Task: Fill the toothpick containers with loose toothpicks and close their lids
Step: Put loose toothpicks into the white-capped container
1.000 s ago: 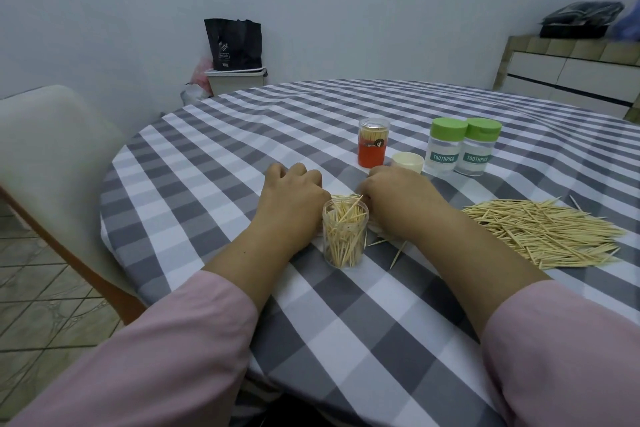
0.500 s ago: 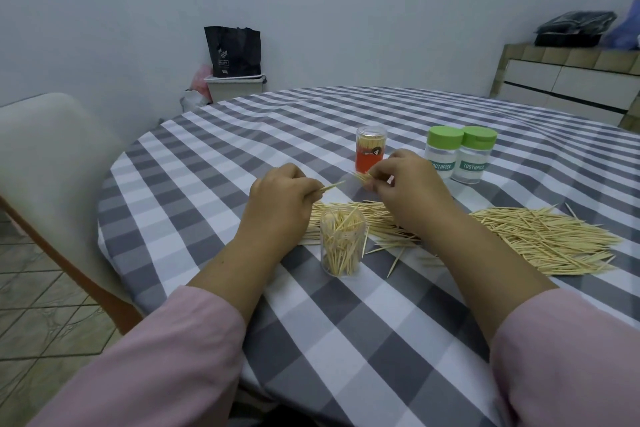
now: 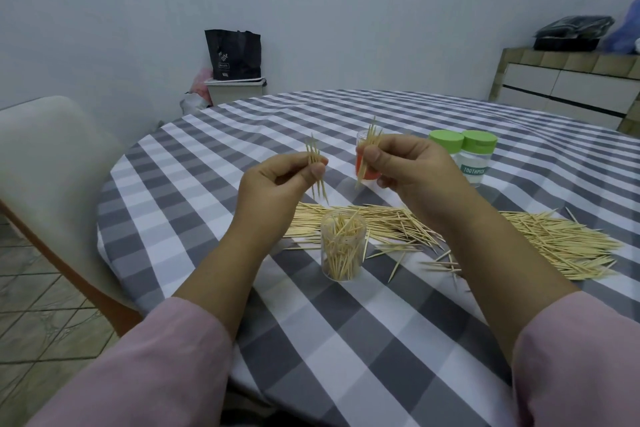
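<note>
- Clear jar [image 3: 343,246], lidless, is standing upright on the checked table [image 3: 346,340], partly filled with toothpicks.
- Loose toothpicks [image 3: 554,239] are lying just behind and right of it.
- Left hand [image 3: 277,184] is pinching a small bunch [image 3: 316,166]; right hand [image 3: 412,170] is pinching another [image 3: 369,149].
- Orange jar [image 3: 367,170] and two green-lidded jars [image 3: 478,156] are standing beyond the hands.

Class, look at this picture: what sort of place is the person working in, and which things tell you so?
Probably a home dining or kitchen area: a round table under a checked cloth, a chair beside it, a tiled counter with drawers, and a tiled floor.
</note>
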